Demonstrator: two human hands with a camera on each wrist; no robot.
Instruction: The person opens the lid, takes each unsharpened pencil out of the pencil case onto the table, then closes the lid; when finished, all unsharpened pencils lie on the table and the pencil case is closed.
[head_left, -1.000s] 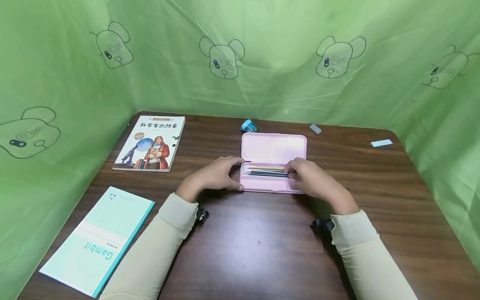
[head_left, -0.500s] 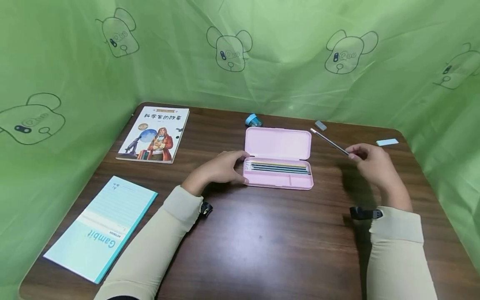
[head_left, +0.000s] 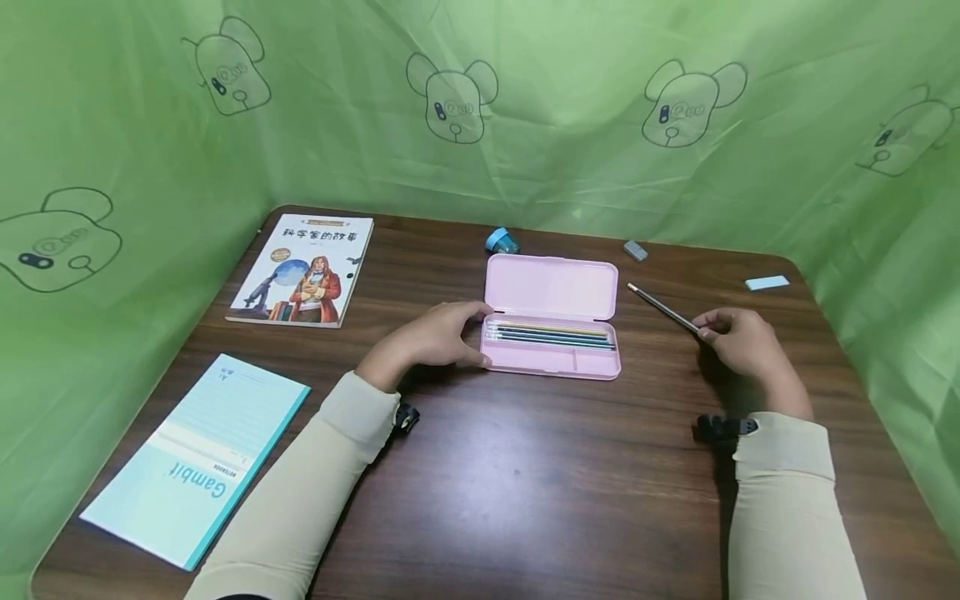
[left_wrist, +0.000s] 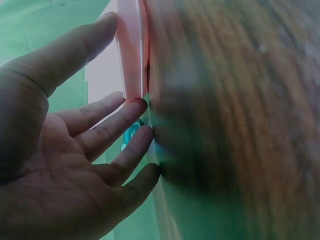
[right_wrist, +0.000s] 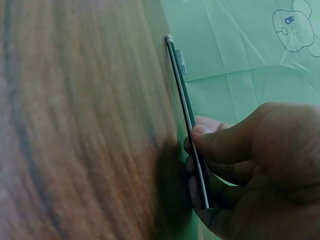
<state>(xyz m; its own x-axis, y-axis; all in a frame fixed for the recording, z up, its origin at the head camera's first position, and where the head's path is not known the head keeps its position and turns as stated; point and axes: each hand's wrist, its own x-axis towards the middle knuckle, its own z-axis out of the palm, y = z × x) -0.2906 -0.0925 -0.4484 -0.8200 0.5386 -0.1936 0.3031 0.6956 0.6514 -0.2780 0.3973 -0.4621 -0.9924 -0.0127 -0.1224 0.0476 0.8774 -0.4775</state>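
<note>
Right hand holds a pencil beside an open pink pencil case

The right hand [head_left: 738, 346], right of centre in the frame, pinches a pencil [head_left: 663, 307] between thumb and fingers; its far end slants up-left over the worktop [head_left: 525, 500], clear of the pencil case [head_left: 551, 317]. The left hand [head_left: 431, 337] rests with relaxed, straight fingers against the case's left end. More pencils [head_left: 551, 335] lie in the tray. Behind the case sit a blue sharpener [head_left: 501, 242] and a grey eraser [head_left: 635, 249]; a pale blue eraser [head_left: 767, 282] lies far right, a book [head_left: 303, 268] upper left, a notebook [head_left: 195, 471] lower left.
</note>
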